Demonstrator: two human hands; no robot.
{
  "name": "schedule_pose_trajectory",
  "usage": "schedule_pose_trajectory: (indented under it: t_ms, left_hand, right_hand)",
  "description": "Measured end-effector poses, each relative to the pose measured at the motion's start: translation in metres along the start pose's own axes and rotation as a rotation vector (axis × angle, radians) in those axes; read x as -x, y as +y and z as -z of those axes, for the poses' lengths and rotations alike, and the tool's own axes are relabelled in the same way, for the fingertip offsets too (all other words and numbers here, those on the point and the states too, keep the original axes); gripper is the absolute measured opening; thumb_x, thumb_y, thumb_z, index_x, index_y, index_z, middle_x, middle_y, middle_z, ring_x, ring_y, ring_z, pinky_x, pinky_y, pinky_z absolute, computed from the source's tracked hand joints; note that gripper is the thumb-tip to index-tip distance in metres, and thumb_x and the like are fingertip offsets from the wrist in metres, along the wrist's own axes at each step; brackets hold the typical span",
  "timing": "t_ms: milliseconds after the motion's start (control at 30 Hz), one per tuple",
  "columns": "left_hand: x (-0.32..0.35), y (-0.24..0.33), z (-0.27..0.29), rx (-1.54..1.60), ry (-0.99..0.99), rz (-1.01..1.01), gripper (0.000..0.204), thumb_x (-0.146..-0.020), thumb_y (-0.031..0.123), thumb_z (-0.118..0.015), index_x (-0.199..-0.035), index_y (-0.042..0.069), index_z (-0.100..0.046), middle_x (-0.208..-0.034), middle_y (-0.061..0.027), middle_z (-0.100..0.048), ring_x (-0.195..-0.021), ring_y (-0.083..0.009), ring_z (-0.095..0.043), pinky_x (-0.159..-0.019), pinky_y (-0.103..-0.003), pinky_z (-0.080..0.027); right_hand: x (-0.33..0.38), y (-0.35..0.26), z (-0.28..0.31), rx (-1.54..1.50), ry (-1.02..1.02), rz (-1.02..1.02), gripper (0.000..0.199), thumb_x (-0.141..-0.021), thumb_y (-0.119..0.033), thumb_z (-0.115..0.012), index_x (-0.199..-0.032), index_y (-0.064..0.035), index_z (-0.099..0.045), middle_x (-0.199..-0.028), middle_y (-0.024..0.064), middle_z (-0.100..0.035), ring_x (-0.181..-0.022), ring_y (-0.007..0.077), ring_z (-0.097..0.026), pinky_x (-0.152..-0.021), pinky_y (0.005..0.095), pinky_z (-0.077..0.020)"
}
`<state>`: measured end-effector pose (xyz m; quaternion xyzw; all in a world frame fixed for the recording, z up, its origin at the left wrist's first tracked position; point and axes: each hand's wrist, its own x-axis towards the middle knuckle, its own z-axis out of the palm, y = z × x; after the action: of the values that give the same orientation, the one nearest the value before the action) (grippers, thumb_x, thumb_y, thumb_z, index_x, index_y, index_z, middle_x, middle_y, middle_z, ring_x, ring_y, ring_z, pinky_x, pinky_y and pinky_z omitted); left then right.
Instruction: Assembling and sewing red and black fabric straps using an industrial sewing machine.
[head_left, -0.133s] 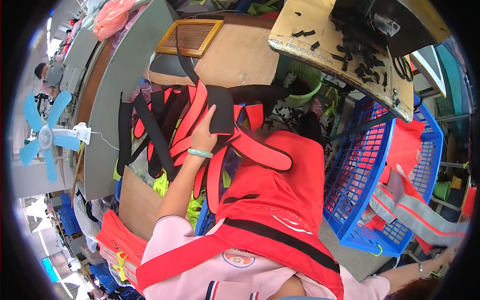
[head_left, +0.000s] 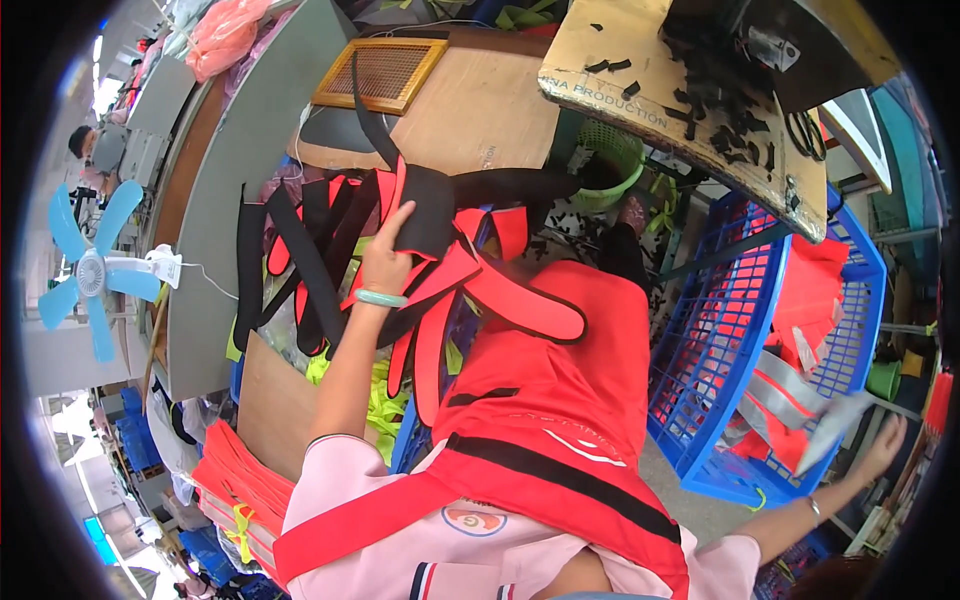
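My left hand (head_left: 385, 265), a pale green bangle at its wrist, is closed on a black-and-red padded fabric piece (head_left: 425, 215). More red strips with black edges, such as a rounded-end strap (head_left: 530, 305), fan out beside it over my red apron (head_left: 570, 400). Out to the far right, my right hand (head_left: 882, 445) is beside the blue basket (head_left: 690, 400), its fingers apart and slightly blurred. Just off those fingers, a grey reflective strip with a red line (head_left: 782, 388) drops into the basket, its loose end smeared by motion. Red cloth (head_left: 805, 290) lies in there too.
A cardboard-covered table (head_left: 610, 95) strewn with black scraps juts in at upper right. Beneath it stands a green basket (head_left: 605, 160). A wooden-framed mesh (head_left: 380, 75) rests on a board ahead. At left are a grey panel (head_left: 235, 190) and a blue fan (head_left: 92, 270).
My right hand has let go of the grey reflective strip, which has fallen toward the basket, and has moved up. My left hand has shifted slightly left with the black-and-red piece.
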<state>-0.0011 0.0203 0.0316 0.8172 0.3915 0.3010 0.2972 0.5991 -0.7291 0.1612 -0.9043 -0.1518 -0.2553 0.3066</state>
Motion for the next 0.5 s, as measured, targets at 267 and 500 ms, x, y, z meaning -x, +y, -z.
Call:
schedule_pose_trajectory:
  t_ms: [267, 500]
  left_hand:
    - [-0.025, 0.035, 0.112, 0.15, 0.154, -0.024, 0.044, -0.08, -0.015, -0.053, -0.119, 0.001, -0.067, -0.115, -0.0105, -0.068, -0.106, -0.0178, -0.064, -0.096, -0.029, -0.049]
    - [-0.016, 0.065, 0.202, 0.386, 0.351, 0.005, 0.038, -0.084, -0.011, -0.06, -0.122, -0.003, -0.062, -0.117, -0.0144, -0.066, -0.105, -0.021, -0.065, -0.095, -0.031, -0.052]
  right_hand:
    - [0.193, -0.342, -0.304, -0.461, -0.869, 0.177, 0.026, -0.093, -0.016, -0.06, -0.116, -0.0042, -0.067, -0.11, 0.0132, -0.068, -0.104, 0.0244, -0.064, -0.093, 0.0335, -0.0476]
    - [0.301, -0.499, -0.379, -0.679, -1.344, 0.34, 0.03, -0.092, -0.023, -0.063, -0.116, -0.0048, -0.067, -0.111, 0.0144, -0.069, -0.101, 0.0276, -0.067, -0.088, 0.0338, -0.0509]
